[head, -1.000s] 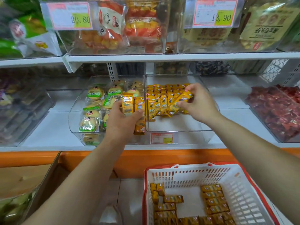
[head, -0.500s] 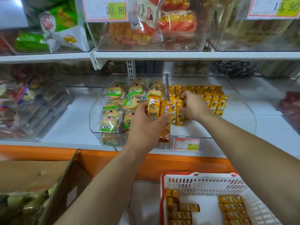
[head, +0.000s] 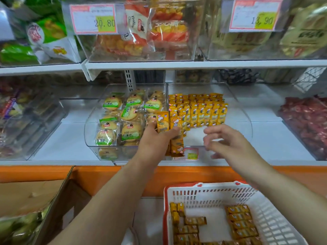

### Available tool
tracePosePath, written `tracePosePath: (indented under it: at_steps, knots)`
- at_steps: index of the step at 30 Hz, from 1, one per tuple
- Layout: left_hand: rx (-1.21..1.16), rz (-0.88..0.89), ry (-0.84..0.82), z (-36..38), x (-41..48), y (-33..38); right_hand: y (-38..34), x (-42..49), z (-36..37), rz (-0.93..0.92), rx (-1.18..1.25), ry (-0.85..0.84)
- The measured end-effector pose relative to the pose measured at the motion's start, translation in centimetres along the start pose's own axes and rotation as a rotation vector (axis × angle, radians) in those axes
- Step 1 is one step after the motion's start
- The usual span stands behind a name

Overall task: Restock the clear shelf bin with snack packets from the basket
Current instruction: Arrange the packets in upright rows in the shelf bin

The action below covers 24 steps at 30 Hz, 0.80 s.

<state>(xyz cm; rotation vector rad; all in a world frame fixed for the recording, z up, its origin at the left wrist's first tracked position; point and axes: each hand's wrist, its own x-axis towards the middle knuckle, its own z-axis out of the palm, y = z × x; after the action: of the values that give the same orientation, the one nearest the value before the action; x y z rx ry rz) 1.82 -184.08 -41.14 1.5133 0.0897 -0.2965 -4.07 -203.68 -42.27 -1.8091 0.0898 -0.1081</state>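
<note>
Shelf bay, head view.

- Clear shelf bin [head: 245, 119]: stands on the white middle shelf [head: 58, 138], with a price tag [head: 190, 154] on its front. Yellow snack packets [head: 201, 110] stand upright in rows across its back half. The front part of its floor is bare.
- Left hand [head: 155, 140]: at the bin's front left corner. Its fingers [head: 172, 133] are clamped on a small bunch of held packets [head: 176, 124], which are upright and just in front of the stocked rows.
- Right hand [head: 230, 145]: above the bin's front edge. Its fingers [head: 210, 132] are apart, loosely bent and holding nothing.
- Basket [head: 276, 225]: white with a red rim, below the shelf at lower right. More yellow packets [head: 238, 221] lie flat on its bottom in two groups.
- Neighbouring bin [head: 92, 128]: touches the left side of the clear bin and holds round biscuits in green-labelled wrappers [head: 122, 119].
- Red-wrapped goods [head: 307, 121]: in a bin at far right.
- Upper shelf: bins of bagged snacks with price labels reading 20.80 [head: 93, 19] and 13.90 [head: 255, 15].
- Cardboard box [head: 35, 197]: at lower left.
</note>
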Motion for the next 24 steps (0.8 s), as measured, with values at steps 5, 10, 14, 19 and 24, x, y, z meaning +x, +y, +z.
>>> tracePosePath:
  at_steps: [5,10,14,19,24]
  knots:
    - [-0.103,-0.063,-0.144,3.7,-1.5,-0.7,-0.2,-4.7,1.8,0.153,0.252,-0.075]
    - [-0.09,-0.026,-0.182,5.3,-2.5,-0.5,-0.1,-4.0,0.3,0.173,0.321,0.046]
    - [-0.068,0.076,-0.121,5.1,-2.1,-0.2,0.2,-3.6,-2.0,0.177,0.372,0.086]
    - [0.081,0.151,-0.161,5.1,-2.2,-0.4,0.7,-3.2,-3.1,0.172,0.256,-0.042]
    - [0.22,0.199,-0.2,6.1,-2.3,-1.4,0.4,-3.0,-2.5,0.087,0.125,-0.066]
